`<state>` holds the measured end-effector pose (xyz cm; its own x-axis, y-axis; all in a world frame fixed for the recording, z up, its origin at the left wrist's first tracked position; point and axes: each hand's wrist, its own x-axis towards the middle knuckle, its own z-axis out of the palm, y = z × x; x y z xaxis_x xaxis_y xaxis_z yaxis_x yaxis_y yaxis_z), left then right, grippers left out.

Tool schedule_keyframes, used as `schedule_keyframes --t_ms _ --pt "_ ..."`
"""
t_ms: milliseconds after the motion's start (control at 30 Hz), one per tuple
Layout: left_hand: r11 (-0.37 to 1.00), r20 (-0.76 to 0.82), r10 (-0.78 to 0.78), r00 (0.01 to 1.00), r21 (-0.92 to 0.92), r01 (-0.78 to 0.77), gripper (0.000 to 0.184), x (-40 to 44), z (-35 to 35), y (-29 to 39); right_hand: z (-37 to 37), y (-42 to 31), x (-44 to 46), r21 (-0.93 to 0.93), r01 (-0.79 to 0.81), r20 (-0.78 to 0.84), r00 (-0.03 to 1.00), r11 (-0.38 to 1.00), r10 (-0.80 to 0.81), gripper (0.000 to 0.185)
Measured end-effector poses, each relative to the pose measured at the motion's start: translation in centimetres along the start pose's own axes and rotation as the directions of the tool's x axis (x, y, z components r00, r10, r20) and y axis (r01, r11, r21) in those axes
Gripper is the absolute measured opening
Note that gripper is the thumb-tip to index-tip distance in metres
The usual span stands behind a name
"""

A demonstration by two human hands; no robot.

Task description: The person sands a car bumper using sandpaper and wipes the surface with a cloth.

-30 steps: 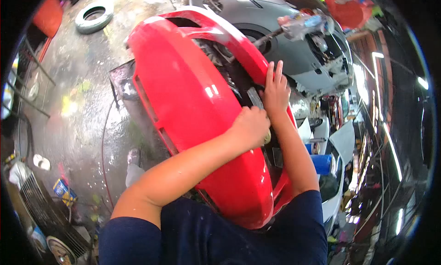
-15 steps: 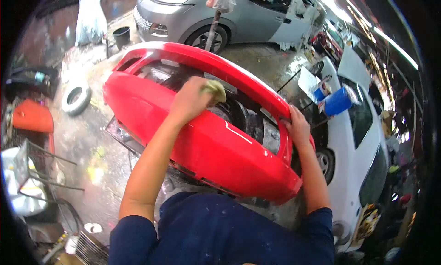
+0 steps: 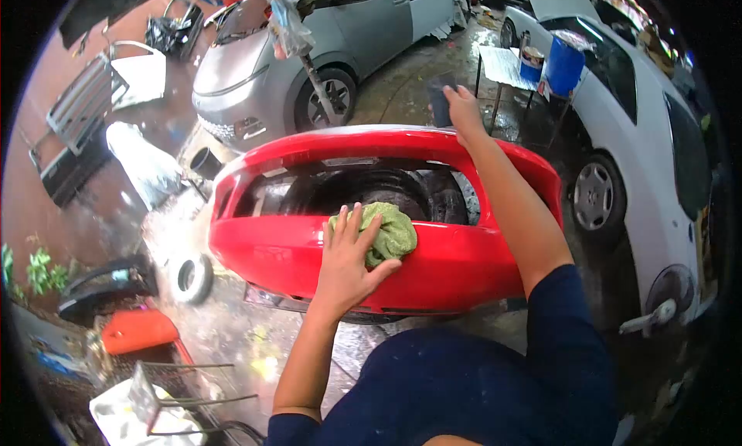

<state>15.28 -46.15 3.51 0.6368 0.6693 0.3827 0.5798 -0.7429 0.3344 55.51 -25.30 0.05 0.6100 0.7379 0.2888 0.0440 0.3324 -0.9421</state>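
Observation:
A glossy red car bumper (image 3: 270, 257) lies across the middle of the view, with a long opening through which a dark tire shows. My left hand (image 3: 349, 253) rests on the bumper's near part with fingers spread, its palm and fingers against a crumpled green cloth (image 3: 393, 236). Beyond the bumper's far edge, my right hand (image 3: 464, 110) is closed round a dark flat block (image 3: 441, 100), held just above that edge.
A silver car (image 3: 263, 75) stands behind the bumper. To the right are a white car (image 3: 641, 152) and a small table (image 3: 502, 66) bearing a blue container (image 3: 565, 63). At the left lie a loose tire (image 3: 190, 279), an orange-red panel (image 3: 137, 331) and a metal-legged frame (image 3: 182, 403).
The view has turned, and the bumper now lies nearly level. My left hand has opened out over the cloth. My right hand has come off the bumper and now holds the dark block.

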Motion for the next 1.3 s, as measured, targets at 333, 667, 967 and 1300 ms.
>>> schedule_keyframes --t_ms 333,667,967,1300 --pt "0.955 -0.127 0.154 0.98 0.272 -0.115 0.079 12.9 -2.4 -12.0 0.1 -1.6 -3.4 0.208 -0.209 0.037 0.978 0.956 0.206 0.026" --pt "0.744 0.134 0.517 0.846 0.417 -0.521 0.092 22.6 3.5 -13.7 0.7 -0.9 -3.7 -0.266 -0.05 -0.206 0.979 0.963 -0.006 0.041" --pt "0.567 0.039 0.674 0.738 0.614 -0.55 0.077 24.0 10.7 -8.2 0.5 0.6 -2.7 -0.121 -0.039 -0.248 0.969 0.992 0.008 0.045" --pt "0.683 -0.03 0.643 0.765 0.475 -0.555 0.077 23.1 10.0 -8.6 -0.4 -2.0 -4.6 -0.178 -0.024 -0.145 0.989 0.984 -0.002 0.041"
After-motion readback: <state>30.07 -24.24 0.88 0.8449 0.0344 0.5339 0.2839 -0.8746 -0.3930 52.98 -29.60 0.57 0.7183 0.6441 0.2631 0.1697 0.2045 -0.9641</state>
